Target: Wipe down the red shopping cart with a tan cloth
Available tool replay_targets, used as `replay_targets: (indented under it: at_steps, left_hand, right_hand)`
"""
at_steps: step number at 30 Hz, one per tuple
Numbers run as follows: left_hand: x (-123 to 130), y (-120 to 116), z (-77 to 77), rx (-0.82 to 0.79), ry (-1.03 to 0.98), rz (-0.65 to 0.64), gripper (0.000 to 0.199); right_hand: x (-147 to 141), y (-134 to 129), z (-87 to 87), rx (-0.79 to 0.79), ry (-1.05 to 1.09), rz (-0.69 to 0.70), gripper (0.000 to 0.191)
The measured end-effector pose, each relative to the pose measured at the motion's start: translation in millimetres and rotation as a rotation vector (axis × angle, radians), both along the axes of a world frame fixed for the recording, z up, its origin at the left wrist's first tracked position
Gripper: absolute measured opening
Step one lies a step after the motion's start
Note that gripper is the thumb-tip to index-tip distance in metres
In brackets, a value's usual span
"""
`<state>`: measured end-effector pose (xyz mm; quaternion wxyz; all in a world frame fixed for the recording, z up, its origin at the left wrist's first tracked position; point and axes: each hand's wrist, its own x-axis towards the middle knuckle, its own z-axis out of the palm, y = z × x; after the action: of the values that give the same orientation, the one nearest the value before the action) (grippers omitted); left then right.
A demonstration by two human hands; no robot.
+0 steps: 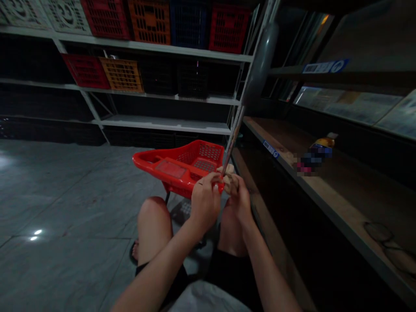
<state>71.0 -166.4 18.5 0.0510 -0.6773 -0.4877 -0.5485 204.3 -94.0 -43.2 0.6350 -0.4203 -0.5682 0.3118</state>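
Observation:
Just above my knees both hands meet at the near right corner of a red plastic basket [172,169]. My left hand [206,197] is closed, its fingers pinched at a crumpled beige cloth-like piece [230,181] beside the basket's edge. My right hand [240,197] curls round the right side of the same beige piece. The fingertips of both hands are close together, partly hiding it. A thin pole [232,145] runs down to the beige piece from above. The basket stands on dark legs over the tiled floor.
Along the right runs a wooden shelf [344,197] holding a bottle [325,142] and glasses [378,232]. Behind the basket, a white metal rack [169,123] carries several crates, among them a yellow one [121,74]. Grey tiled floor [65,203] lies to the left.

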Motion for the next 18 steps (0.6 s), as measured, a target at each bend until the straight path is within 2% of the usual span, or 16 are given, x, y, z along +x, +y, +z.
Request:
replay_targets:
  at_steps: [2, 3, 5, 8, 11, 13, 16, 18]
  left_hand:
    - [-19.1, -1.0, 6.2, -0.035, 0.088, -0.098, 0.031]
    - [-31.2, 0.1, 8.9, -0.045, 0.165, -0.099, 0.031]
    - [-55.7, 5.5, 11.0, -0.062, 0.291, 0.009, 0.030]
    - [-78.1, 17.0, 3.3, -0.094, 0.312, 0.219, 0.034]
    - [-75.1, 24.2, -8.4, -0.101, 0.259, 0.323, 0.035]
    - [-65.2, 25.2, -12.7, -0.098, 0.234, 0.366, 0.035]
    - [-51.4, 23.1, -13.6, -0.114, 0.258, 0.366, 0.037]
    - [-45.6, 20.9, -12.5, -0.136, 0.287, 0.335, 0.038]
  right_hand:
    - [8.3, 11.3, -1.4, -0.045, 0.022, -0.021, 0.039]
    - [10.5, 15.8, -1.0, -0.058, 0.030, -0.019, 0.039]
    - [9.7, 15.7, -1.0, -0.064, 0.059, -0.025, 0.040]
    - [-3.4, -14.1, -0.7, -0.017, 0.066, -0.089, 0.037]
    - [-18.6, -58.0, 10.3, 0.106, -0.052, -0.190, 0.032]
    - [-24.3, -74.3, 25.1, 0.213, -0.201, -0.179, 0.034]
    - [-25.3, -66.7, 48.2, 0.322, -0.462, -0.112, 0.040]
    - [-22.5, -50.4, 58.6, 0.282, -0.565, -0.152, 0.043]
